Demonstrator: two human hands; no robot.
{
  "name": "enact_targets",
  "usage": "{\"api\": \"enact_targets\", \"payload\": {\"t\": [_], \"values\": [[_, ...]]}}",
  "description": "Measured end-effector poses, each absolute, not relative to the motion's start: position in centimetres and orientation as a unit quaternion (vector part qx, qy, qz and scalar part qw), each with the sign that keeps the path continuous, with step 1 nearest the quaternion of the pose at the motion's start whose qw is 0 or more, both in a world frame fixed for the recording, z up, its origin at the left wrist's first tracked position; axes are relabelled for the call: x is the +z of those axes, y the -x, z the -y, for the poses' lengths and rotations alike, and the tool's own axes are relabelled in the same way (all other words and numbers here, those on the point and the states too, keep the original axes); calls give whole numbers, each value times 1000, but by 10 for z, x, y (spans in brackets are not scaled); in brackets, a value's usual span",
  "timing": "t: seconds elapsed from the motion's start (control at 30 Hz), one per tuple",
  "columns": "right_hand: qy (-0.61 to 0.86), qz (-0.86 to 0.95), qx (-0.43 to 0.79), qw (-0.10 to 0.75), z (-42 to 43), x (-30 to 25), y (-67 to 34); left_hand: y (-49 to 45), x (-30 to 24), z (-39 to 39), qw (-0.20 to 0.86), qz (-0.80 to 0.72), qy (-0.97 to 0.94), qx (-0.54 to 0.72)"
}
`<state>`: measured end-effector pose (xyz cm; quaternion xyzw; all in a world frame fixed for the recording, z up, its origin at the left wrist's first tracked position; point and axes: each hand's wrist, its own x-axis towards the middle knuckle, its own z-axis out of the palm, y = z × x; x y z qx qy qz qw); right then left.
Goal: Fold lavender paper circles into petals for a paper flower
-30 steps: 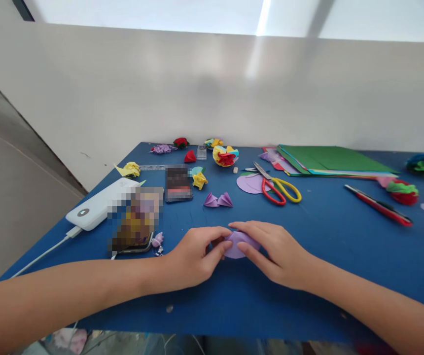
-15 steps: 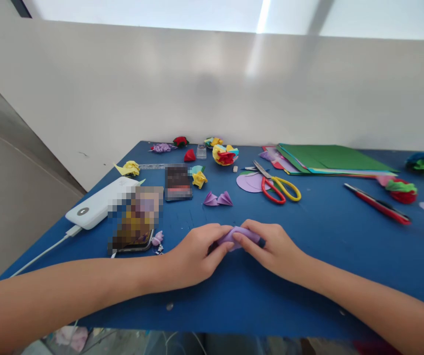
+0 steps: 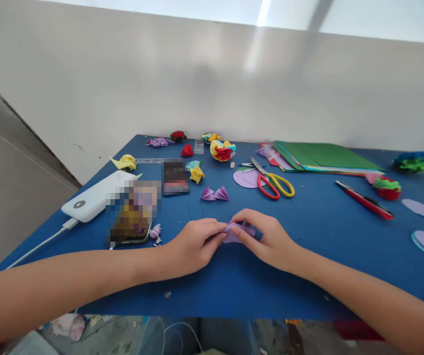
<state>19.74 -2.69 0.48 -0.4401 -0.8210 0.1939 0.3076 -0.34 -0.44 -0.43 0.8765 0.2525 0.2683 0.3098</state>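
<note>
Pinched purple paper (image 3: 238, 231) between fingers of left hand (image 3: 193, 245) and right hand (image 3: 269, 237), low over bench (image 3: 326, 236). Uneven pressing could have skewed the fold; scissors (image 3: 274, 183) at 1 o'clock.

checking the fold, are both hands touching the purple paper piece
Touching. The head view shows the left hand and right hand pinching the purple paper piece from either side, fingertips on it, just above the blue table.

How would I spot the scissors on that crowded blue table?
Start at the stack of colored paper sheets at the far right of the blue table. Just left of it, the scissors lie partly on a lilac paper circle. One handle loop is red, the other yellow, unlike the all-red utility knife nearby.
</note>
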Motion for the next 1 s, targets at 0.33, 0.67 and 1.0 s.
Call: {"api": "enact_targets", "payload": {"t": [0.33, 0.67, 1.0], "values": [[439, 817, 214, 307, 29, 6, -197, 3, -4, 5, 328, -258, -868, 270], [432, 806, 266, 305, 29, 7, -196, 3, 2, 5, 353, -284, -857, 247], [395, 824, 329, 237, 30, 13, -195, 5, 4, 5, 345, -226, -888, 203]]}}
